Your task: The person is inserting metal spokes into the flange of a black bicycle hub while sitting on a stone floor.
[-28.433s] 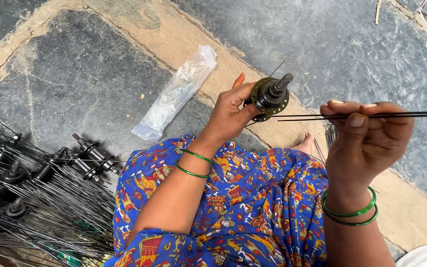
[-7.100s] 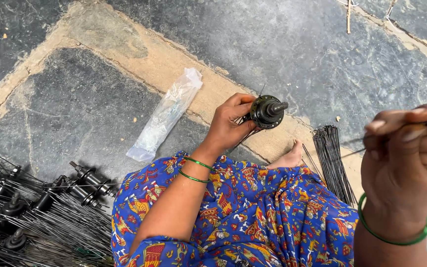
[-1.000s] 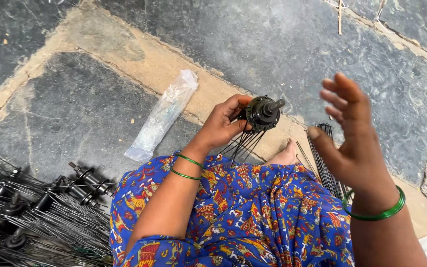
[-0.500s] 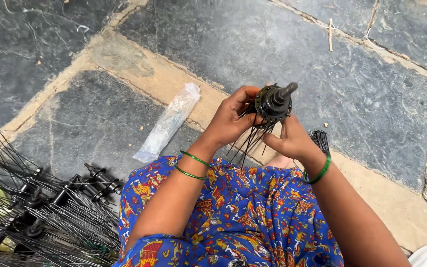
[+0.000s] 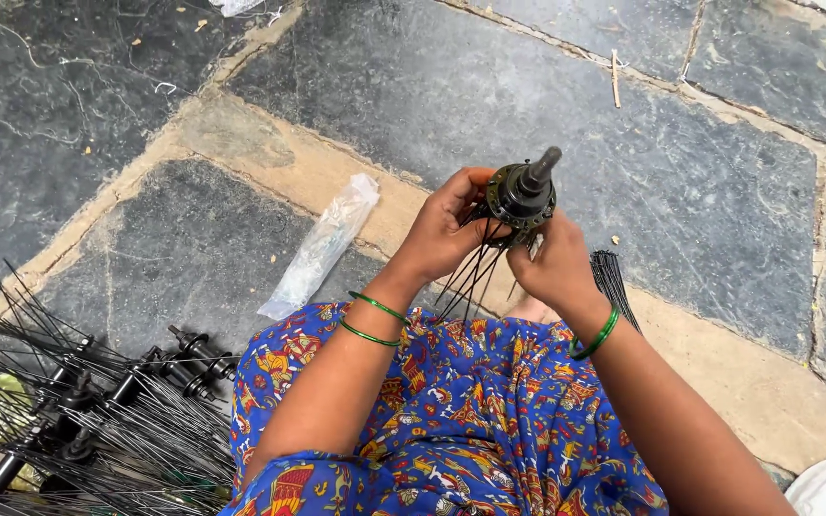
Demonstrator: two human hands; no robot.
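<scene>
Spoked hubs (image 5: 78,420) heaped at far left on the stone floor (image 5: 719,153), clear plastic bag (image 5: 322,244) beside them, left hand (image 5: 442,229) closed around a black wheel hub (image 5: 521,194) held above the lap, thin spokes (image 5: 470,277) hanging from it, right hand (image 5: 552,268) gripping its underside, loose spoke bundle (image 5: 612,282) just right.

Black hub (image 5: 522,194), green bangles (image 5: 597,335), blue red-and-yellow patterned cloth (image 5: 489,401), grey slabs (image 5: 432,86).

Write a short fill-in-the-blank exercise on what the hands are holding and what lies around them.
Both hands, left hand and right hand, hold a black wheel ____.
Thin black ____ hang from it.
Each wrist wears ____ bangles.
A clear plastic ____ lies on the stone floor.

Missing words: hub; spokes; green; bag
</scene>
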